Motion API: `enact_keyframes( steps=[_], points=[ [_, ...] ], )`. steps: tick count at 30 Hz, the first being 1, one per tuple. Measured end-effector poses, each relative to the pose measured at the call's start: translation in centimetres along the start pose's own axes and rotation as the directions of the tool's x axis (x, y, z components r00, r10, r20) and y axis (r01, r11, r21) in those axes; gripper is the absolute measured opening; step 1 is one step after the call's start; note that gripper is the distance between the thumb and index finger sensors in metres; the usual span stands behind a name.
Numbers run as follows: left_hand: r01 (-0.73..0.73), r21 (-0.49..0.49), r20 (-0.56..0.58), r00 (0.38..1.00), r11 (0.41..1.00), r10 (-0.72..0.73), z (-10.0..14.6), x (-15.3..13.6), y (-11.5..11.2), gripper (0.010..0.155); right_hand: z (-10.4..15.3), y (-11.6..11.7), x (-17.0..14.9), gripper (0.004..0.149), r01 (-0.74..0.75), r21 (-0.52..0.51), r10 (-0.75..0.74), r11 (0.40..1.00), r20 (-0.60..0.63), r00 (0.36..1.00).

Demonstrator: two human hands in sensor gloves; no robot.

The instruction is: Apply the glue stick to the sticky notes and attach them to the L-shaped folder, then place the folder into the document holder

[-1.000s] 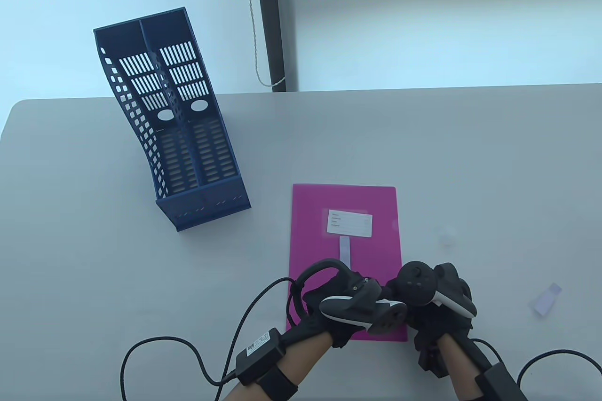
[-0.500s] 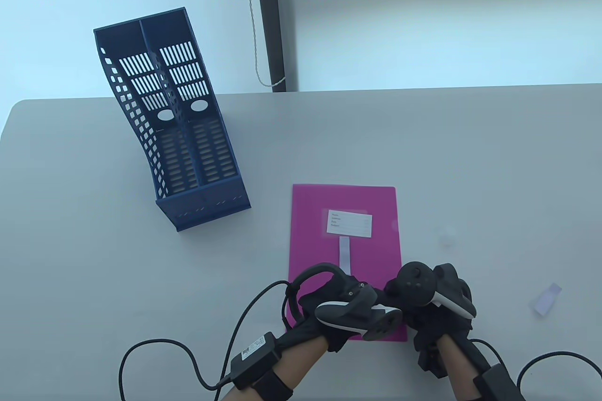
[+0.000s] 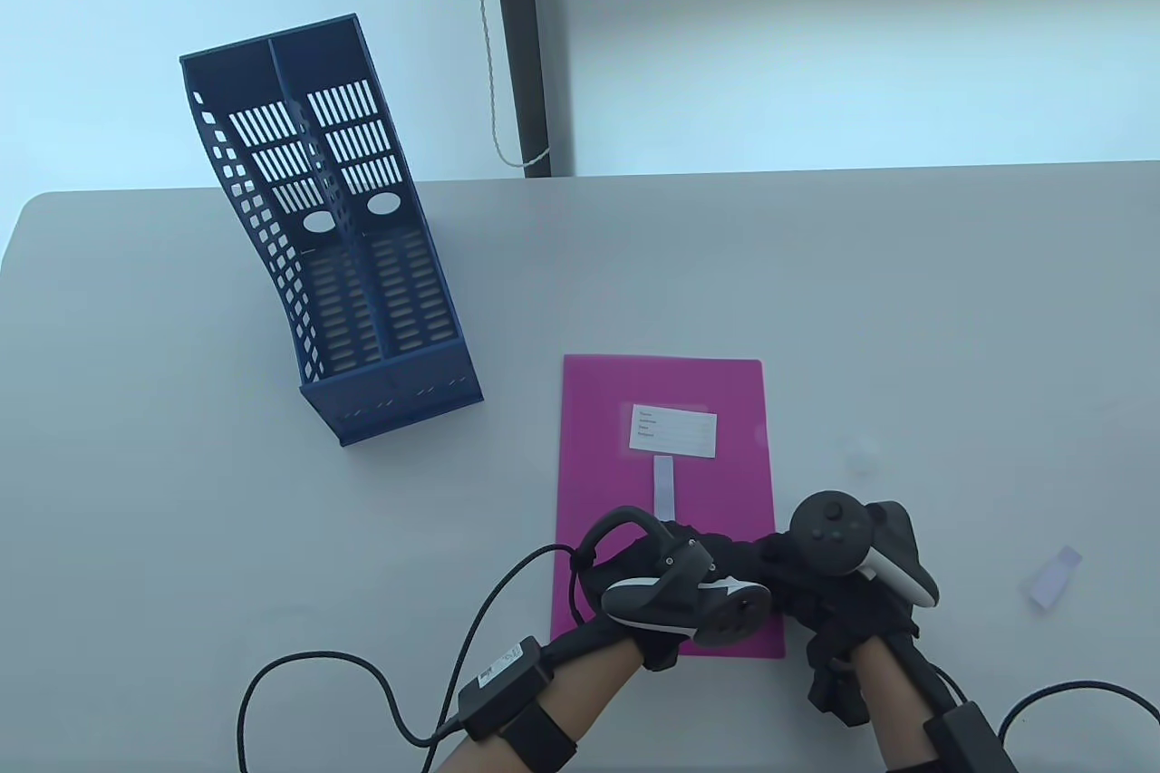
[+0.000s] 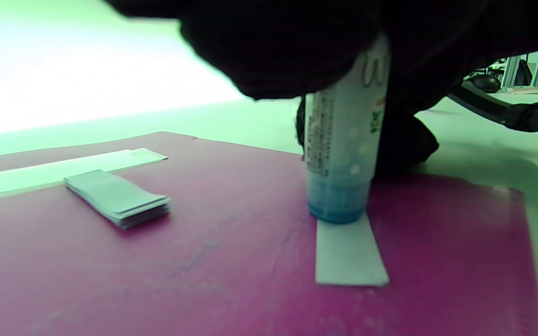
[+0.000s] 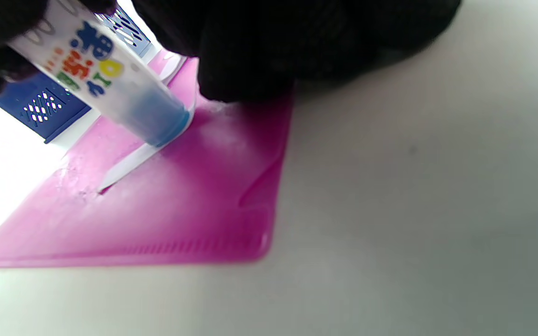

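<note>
Grey table (image 3: 906,311) carries a magenta folder (image 3: 616,447); on its near end lies a sticky note (image 4: 350,254), the glue stick (image 4: 343,154) pressing on it, gripped by the right hand (image 3: 843,574). Left hand (image 3: 671,592) beside it: grip unclear. Blue document holder (image 3: 362,265) stands beyond the folder's left.

The folder (image 3: 666,420) is bright magenta, with a white label (image 3: 673,429) carrying faint lines of print. A pale lilac-white pad of sticky notes (image 3: 663,486) lies on it, and a single white note (image 4: 349,252) too. The glue stick (image 5: 110,84) is white with blue, red, yellow and green lettering and a translucent blue end. The document holder (image 3: 335,238) is dark navy, patterned with slots and square holes. The bench (image 3: 816,284) is light grey. Both gloves are black; the trackers are black with white.
</note>
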State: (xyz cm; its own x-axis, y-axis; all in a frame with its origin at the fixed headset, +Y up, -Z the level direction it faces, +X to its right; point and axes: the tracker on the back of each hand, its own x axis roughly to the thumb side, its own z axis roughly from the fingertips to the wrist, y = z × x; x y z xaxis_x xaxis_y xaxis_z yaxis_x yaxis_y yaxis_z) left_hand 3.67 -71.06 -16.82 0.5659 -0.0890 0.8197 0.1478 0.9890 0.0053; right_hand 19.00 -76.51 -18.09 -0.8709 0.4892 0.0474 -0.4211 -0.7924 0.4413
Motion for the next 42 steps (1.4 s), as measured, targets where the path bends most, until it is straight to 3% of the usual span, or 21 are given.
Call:
enact_keyframes(
  steps=[4, 5, 9, 13, 17, 23, 29, 33, 39, 42],
  points=[
    [0.026, -0.182, -0.006, 1.000, 0.983, -0.027, 0.7, -0.5, 0.6, 0.052, 0.0, 0.0, 0.1, 0.032, -0.007, -0.006, 0.007, 1.000, 0.001, 1.000],
    [0.034, -0.184, 0.000, 0.999, 0.982, -0.035, 0.9, -0.5, 0.6, 0.052, 0.0, 0.1, 0.1, 0.032, -0.009, -0.006, 0.009, 1.000, 0.001, 1.000],
    [0.016, -0.026, 0.011, 1.000, 1.000, -0.016, 0.3, 0.2, 0.2, 0.053, 0.0, 0.1, -0.1, 0.032, 0.009, -0.003, -0.009, 1.000, 0.005, 1.000],
    [0.021, 0.008, -0.027, 0.999, 1.000, -0.020, -1.1, 0.5, 0.3, 0.053, -0.1, 0.1, -0.2, 0.032, 0.022, -0.007, -0.022, 1.000, 0.001, 1.000],
    [0.011, -0.010, -0.039, 0.999, 1.000, -0.012, -1.0, 0.3, 0.3, 0.053, 0.0, 0.1, -0.1, 0.032, 0.009, -0.010, -0.009, 1.000, 0.004, 1.000],
    [0.050, -0.168, -0.030, 0.998, 0.985, -0.056, 0.0, 0.1, 0.8, 0.053, 0.0, 0.1, -0.1, 0.032, 0.003, -0.009, -0.003, 1.000, 0.006, 1.000],
    [0.062, -0.043, -0.037, 0.997, 0.997, -0.064, -1.5, 1.2, 0.6, 0.054, 0.0, 0.1, -0.2, 0.032, 0.017, -0.009, -0.017, 1.000, 0.003, 1.000],
    [0.058, -0.091, -0.054, 0.997, 0.994, -0.063, -1.8, 0.9, 0.8, 0.054, 0.0, 0.1, -0.2, 0.032, 0.021, -0.010, -0.021, 1.000, 0.001, 1.000],
    [-0.009, -0.205, -0.042, 0.999, 0.979, 0.000, 0.3, -0.2, 0.8, 0.053, 0.0, 0.1, -0.1, 0.032, 0.009, -0.010, -0.009, 1.000, 0.005, 1.000],
    [-0.020, -0.107, -0.040, 0.999, 0.994, 0.016, 0.4, -0.1, 0.5, 0.053, 0.0, 0.1, -0.1, 0.032, 0.012, -0.004, -0.012, 1.000, 0.005, 1.000]
  ],
)
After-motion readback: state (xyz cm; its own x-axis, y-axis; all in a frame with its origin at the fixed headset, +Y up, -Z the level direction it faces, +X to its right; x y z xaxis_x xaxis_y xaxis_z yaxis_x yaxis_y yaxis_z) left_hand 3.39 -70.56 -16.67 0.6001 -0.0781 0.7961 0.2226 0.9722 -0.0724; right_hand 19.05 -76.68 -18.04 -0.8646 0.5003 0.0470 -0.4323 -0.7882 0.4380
